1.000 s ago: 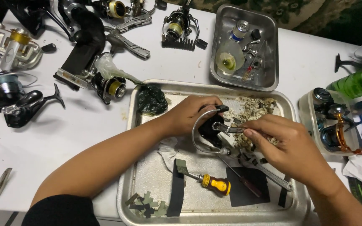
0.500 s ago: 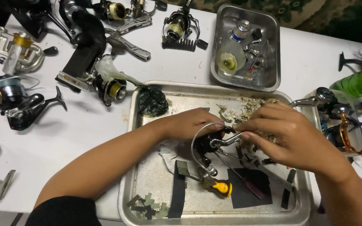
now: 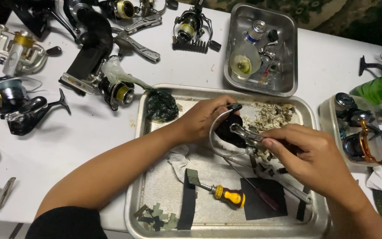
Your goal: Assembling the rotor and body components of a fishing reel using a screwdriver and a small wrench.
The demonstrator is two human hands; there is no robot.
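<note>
Over the metal tray point(image 3: 155, 194), both hands grip a reel rotor point(image 3: 229, 128).

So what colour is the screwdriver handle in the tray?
Yellow with a black band, seen in the head view: screwdriver, lying in the tray.

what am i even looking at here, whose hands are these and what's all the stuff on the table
This is one picture from a camera worn on a person's head, looking down at their own two bare hands; there is no machine. The left hand grips a dark fishing reel part with a curved wire bail, over a large metal tray. The right hand holds a slim metal tool against it. In the tray lie a yellow-handled screwdriver, dark strips and pale scraps. On the white table around it are several more fishing reels, pliers, and a smaller tray of small parts.
</note>
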